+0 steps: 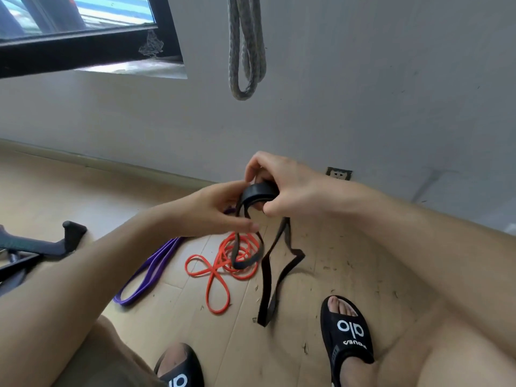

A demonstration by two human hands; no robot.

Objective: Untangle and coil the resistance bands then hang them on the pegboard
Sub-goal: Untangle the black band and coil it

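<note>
Up near the wall, the right hand (282, 188) curls its fingers and thumb around a small coil of the black band (258, 192), while the left hand (220, 210) holds the same band just beside it, fingers extended along the strap. Its loose tail hangs down to the wooden floor (69, 191). Below, the orange band (223, 263) lies tangled, with the purple band (148, 272) to its left. A grey band (245, 51) hangs on the far wall.
</note>
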